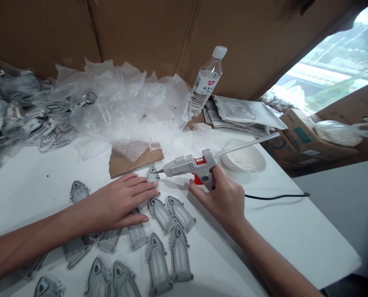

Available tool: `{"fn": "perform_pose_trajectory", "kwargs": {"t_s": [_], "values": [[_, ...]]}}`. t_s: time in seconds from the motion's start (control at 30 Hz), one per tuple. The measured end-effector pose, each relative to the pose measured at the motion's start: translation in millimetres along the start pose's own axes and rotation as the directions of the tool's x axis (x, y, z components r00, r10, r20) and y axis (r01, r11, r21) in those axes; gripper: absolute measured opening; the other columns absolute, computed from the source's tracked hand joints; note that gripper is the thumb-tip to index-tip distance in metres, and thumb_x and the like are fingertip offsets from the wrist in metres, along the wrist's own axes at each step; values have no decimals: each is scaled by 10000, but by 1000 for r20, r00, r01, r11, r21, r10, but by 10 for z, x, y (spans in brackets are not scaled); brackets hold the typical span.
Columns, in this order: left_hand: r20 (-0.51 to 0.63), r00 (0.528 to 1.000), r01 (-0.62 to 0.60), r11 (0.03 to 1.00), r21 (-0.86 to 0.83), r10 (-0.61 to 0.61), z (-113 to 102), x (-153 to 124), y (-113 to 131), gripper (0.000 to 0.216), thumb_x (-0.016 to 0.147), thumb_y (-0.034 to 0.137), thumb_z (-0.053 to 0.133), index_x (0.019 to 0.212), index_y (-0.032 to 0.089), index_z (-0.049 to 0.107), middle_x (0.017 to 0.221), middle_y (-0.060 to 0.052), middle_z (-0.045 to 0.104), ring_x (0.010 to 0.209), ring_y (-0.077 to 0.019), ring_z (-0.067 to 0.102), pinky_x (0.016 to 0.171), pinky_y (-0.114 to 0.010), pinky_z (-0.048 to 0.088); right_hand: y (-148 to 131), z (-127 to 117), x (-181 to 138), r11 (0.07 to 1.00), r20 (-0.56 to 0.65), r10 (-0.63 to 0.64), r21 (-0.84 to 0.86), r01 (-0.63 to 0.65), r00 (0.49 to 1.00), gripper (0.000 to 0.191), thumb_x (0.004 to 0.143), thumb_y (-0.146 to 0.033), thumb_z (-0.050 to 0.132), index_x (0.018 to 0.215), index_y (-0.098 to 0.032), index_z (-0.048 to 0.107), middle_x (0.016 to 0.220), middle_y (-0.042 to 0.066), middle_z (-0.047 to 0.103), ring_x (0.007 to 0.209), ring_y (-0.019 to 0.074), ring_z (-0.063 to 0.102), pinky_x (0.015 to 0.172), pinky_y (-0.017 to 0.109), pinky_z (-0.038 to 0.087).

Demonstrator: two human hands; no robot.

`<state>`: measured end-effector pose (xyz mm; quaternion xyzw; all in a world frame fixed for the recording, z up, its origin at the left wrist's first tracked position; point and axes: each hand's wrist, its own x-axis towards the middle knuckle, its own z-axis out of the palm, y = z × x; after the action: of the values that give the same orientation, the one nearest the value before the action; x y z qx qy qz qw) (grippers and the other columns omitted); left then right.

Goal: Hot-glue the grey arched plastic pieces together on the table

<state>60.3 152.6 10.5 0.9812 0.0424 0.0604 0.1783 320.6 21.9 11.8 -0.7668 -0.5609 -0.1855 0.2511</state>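
Note:
My right hand [224,198] is closed round the grip of a white and orange glue gun [192,163], a glue stick [248,144] jutting from its back. The nozzle points left at the tip of a grey pointed plastic part [153,175] on the white table [295,231]. My left hand [122,202] lies flat, fingers stretched, on that part and its neighbours. Several more grey parts [168,251] lie in rows in front of me, some hidden under my left arm.
Crumpled clear plastic bags [122,103] and heaps of bagged grey parts [20,107] fill the back left. A water bottle [207,80], papers [242,113], a white bowl [244,159] and a cardboard piece [134,159] stand behind. The black cord [277,196] runs off right; the table edge is near.

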Motion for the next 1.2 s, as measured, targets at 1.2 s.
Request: {"fn": "perform_pose_trajectory", "kwargs": {"t_s": [1.2], "values": [[-27, 995, -87, 985, 149, 92, -53, -21, 23, 542, 1052, 512, 366, 1421, 135, 492, 1442, -76, 582, 1332, -247, 513, 1184, -405, 187, 0, 31, 7, 959, -136, -256, -162, 233, 957, 259, 806, -304, 637, 765, -228, 393, 551, -66, 450, 454, 101, 421, 458, 248, 289]]}}
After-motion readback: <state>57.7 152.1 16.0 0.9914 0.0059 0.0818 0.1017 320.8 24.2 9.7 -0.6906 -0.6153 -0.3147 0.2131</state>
